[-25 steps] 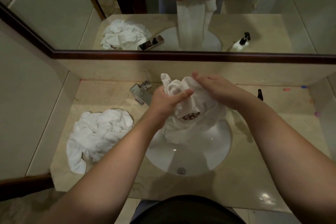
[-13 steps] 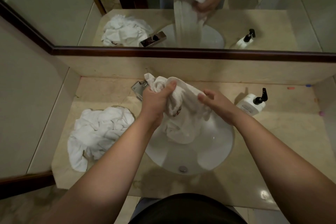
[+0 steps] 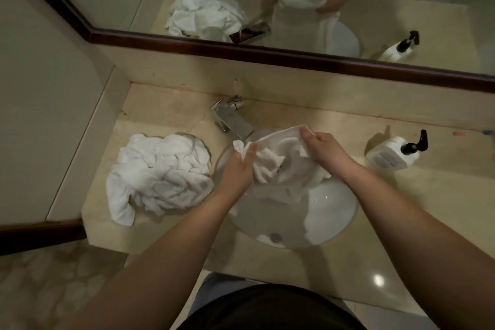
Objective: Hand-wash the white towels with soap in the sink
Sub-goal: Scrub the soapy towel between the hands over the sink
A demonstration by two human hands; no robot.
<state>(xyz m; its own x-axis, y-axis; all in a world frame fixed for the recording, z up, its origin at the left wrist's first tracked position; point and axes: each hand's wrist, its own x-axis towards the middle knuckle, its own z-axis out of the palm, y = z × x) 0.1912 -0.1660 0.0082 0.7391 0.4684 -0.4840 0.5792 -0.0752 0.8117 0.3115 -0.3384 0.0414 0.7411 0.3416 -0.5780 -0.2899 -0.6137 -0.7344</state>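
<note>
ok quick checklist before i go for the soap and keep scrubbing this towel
1. Towel held over the sink: ok.
2. Both hands gripping it, left hand and right hand: ok, but one must let go to pump.
3. Soap bottle within reach: ok, lying on its side at the right.
4. Faucet running: cannot tell.
5. Drain uncovered: ok.
6. Pile of towels outside the basin: ok, on the counter at the left.

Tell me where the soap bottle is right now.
In the head view, the soap bottle lies on its side on the counter, right of the sink and beyond the person's right forearm.
</note>
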